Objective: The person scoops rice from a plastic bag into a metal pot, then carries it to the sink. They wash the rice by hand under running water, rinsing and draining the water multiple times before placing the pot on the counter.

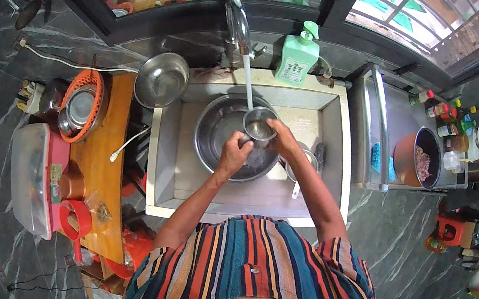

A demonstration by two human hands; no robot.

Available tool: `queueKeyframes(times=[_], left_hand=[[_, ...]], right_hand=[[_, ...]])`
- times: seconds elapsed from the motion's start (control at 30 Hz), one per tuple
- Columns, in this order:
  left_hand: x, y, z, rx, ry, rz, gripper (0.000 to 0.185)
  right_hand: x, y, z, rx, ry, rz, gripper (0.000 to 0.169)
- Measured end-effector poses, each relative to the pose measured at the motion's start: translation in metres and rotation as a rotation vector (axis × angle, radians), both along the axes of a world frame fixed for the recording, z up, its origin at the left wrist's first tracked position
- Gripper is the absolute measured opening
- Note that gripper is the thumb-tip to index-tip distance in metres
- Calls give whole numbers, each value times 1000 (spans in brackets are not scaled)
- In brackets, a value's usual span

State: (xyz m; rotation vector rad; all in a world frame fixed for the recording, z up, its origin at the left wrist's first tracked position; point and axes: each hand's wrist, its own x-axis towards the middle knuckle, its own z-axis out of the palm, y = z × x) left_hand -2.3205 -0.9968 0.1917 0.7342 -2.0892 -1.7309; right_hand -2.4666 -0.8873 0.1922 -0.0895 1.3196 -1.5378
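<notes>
My two hands hold a small steel cup [256, 123] over a wide metal basin [212, 145]. My left hand [234, 154] grips the cup's handle at its near side. On the cup's right, my right hand [284, 137] has its fingers around the wall and rim. Water [248, 81] runs from a chrome faucet [239, 26] down to the cup's far rim. The basin stands in a pale rectangular sink [186, 193]. Partly behind my right forearm, a small white-handled pan or ladle [296, 188] lies on the sink floor.
A green pump bottle [298, 58] stands on the sink's back ledge. Left are a metal colander [162, 80] and a wooden bench [108, 204] holding an orange basket [72, 94]. Right, a metal counter [365, 145] bears a deep pot [410, 158] and several bottles [451, 114].
</notes>
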Motion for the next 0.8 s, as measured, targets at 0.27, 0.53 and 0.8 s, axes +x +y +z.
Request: queueKeyframes(times=[0.27, 0.53, 0.8], left_hand=[[3, -49, 0, -374, -26, -5, 29], [-1, -41, 2, -141, -76, 94, 38], [4, -49, 2, -186, -135, -14, 42]], right_hand=[[3, -35, 0, 87, 161, -119, 36], [14, -46, 0, 152, 217, -137, 41], [18, -32, 40, 438, 1760, -10, 23]])
